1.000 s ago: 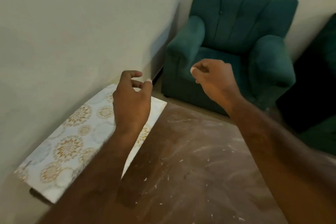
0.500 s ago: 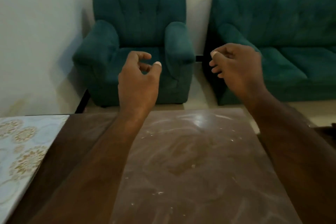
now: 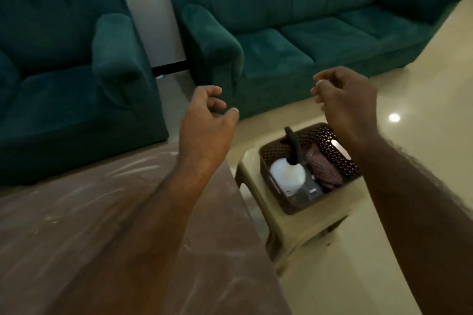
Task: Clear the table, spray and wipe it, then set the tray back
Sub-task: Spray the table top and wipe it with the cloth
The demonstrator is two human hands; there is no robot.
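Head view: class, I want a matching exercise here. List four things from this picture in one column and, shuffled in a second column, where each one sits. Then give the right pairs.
Things:
1. spray bottle
2. basket
3. stool
4. sofa

Places:
A. on the floor beside the table
B. against the far wall, right of the armchair
C. on top of the stool
D. inside the basket, next to a cloth

Pairs: 1-D, 2-C, 3-A, 4-B
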